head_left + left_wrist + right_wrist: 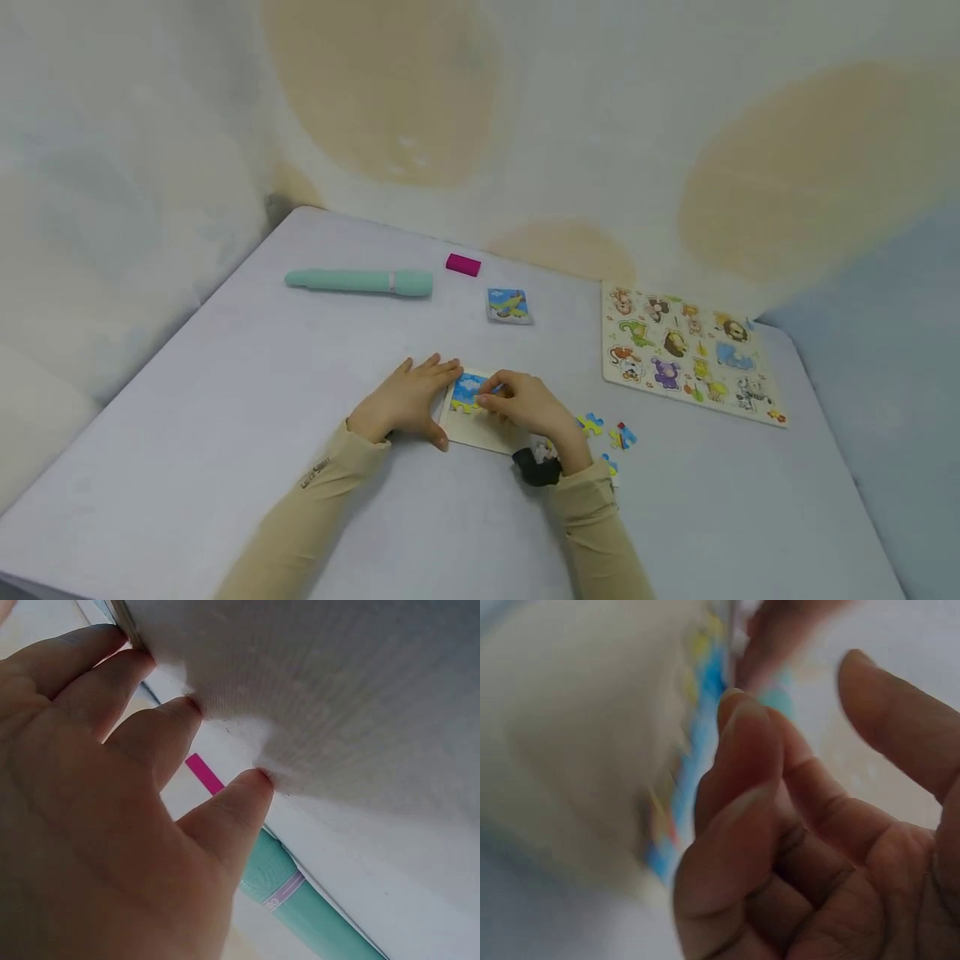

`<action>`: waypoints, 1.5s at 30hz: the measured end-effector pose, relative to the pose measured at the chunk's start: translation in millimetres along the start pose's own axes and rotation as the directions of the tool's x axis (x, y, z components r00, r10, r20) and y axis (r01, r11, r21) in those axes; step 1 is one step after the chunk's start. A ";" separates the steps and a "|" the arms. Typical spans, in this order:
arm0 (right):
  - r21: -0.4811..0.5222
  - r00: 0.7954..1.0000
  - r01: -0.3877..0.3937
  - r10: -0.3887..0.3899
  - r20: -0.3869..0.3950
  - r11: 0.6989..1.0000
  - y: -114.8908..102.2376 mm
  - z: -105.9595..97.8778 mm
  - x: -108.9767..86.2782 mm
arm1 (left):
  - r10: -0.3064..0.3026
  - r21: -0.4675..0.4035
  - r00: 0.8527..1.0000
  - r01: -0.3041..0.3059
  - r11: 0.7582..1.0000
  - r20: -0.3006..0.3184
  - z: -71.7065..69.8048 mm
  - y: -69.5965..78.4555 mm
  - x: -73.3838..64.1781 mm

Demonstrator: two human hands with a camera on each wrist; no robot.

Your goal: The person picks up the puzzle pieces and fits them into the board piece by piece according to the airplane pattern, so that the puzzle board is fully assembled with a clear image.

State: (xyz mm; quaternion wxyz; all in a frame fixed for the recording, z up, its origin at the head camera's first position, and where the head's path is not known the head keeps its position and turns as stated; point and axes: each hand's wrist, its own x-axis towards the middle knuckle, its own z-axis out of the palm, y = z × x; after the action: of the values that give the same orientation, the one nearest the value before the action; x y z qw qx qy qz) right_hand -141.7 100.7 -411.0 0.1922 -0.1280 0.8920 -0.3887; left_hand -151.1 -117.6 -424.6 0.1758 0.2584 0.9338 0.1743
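The left hand (411, 402) lies spread at the left edge of a small wooden puzzle board (480, 433), its fingers along the rim and its thumb near the lower left corner. Blue and yellow puzzle pieces (465, 392) fill the upper left part of the board. Over the upper right of it, the right hand (528, 404) has curled fingers, with thumb and forefinger pinching a puzzle piece that they mostly hide. In the right wrist view the row of pieces (705, 682) is blurred beside the fingertips. Fingertips of the left hand (150, 780) touch the tabletop.
Loose puzzle pieces (622, 435) lie right of the right wrist, partly behind it. A small airplane picture (509, 306), a magenta block (463, 265) and a mint-green tube (360, 282) are farther back. An animal puzzle board (690, 354) lies at right.
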 end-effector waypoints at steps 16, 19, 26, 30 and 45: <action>-0.168 0.927 -0.374 0.364 -0.091 0.912 60.3 -70.9 -39.8 | -0.045 0.013 0.999 0.045 0.999 -0.019 -7.8 -4.8 -14.2; -0.168 0.930 -0.366 0.353 -0.106 0.915 61.6 -66.8 -37.6 | -0.053 -0.001 0.999 0.053 0.999 -0.007 -6.8 -3.5 -15.2; -0.112 0.955 -0.262 0.242 -0.170 0.958 55.2 -63.2 -29.4 | -0.048 0.014 0.998 0.048 0.999 -0.035 -6.3 -4.5 -19.7; -0.112 0.968 -0.215 0.196 -0.159 0.970 53.6 -62.7 -26.6 | -0.049 0.009 0.999 0.049 0.999 -0.024 -5.8 -5.0 -21.1; 0.034 0.983 -0.048 0.053 -0.176 0.998 31.2 -48.8 -9.7 | -0.062 0.013 0.998 0.062 0.998 -0.029 -7.5 -7.7 -24.5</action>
State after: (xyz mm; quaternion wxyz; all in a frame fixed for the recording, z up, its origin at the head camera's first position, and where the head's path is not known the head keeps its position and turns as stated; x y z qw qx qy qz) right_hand -157.2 156.5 -401.4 0.1242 -0.0675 0.9025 -0.4068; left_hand -137.8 -138.9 -415.4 0.1661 0.2280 0.9449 0.1660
